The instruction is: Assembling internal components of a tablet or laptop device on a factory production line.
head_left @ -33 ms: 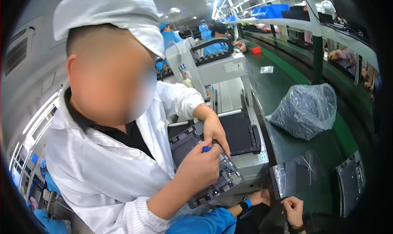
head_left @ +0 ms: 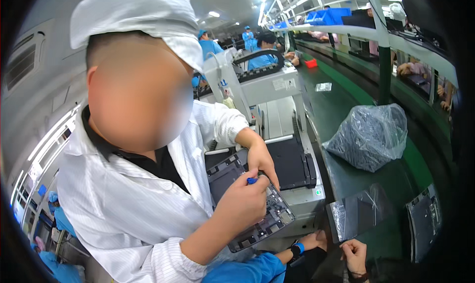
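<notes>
My left hand (head_left: 312, 240), with a blue-banded watch at its wrist, lies on dark cloth, its fingers partly visible and apparently flat. Loosely curled, my right hand (head_left: 355, 257) rests at the bench edge; nothing shows in its fingers. Just beyond it lies a clear plastic sleeve (head_left: 358, 211) with a dark flat panel. To my left, a co-worker in a white coat tilts an opened tablet-like device (head_left: 252, 233) with bare circuitry. One co-worker's hand (head_left: 260, 159) steadies it, while the other (head_left: 242, 201) grips a small blue-topped tool (head_left: 252, 180) over it.
A clear bag (head_left: 371, 137) full of dark parts stands on the green bench (head_left: 341, 179). Another opened device (head_left: 424, 223) lies at the right. Behind the co-worker's hands is a grey machine (head_left: 274, 92) with a black tray (head_left: 292, 164). Blue bins (head_left: 327, 16) sit on the overhead shelf.
The view has shifted very slightly, so the co-worker and device appear a little further right and lower. My hands stay where they were.
</notes>
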`<state>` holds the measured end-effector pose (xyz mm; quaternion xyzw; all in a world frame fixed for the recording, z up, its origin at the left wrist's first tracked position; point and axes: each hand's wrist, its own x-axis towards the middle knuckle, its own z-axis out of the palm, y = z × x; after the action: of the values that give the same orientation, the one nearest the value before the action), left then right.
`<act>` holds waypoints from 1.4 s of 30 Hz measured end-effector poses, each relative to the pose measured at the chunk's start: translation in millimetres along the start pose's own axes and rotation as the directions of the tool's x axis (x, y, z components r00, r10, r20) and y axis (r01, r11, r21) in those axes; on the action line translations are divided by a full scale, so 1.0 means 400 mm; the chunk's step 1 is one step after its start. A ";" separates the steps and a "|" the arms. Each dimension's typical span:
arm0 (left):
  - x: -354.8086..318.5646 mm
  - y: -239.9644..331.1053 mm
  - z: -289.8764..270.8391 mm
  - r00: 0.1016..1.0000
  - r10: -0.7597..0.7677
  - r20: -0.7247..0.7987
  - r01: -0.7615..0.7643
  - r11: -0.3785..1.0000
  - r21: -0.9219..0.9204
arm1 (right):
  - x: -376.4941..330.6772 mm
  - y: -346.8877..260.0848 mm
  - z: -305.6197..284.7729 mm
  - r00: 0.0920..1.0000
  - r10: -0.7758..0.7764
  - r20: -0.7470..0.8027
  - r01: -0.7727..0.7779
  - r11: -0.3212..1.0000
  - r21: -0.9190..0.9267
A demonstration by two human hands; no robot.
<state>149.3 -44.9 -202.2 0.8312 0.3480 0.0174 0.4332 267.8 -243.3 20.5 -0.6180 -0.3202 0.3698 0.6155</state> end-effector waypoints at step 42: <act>0.058 0.923 -0.011 0.916 0.400 0.000 -0.277 0.633 -0.723 | -0.361 -0.162 -0.426 0.246 -0.340 -0.908 0.006 0.937 -0.350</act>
<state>373.5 -169.2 64.6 0.6482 0.1155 0.1643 0.7345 341.6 -452.9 89.0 -0.7529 0.0028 -0.1988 0.6274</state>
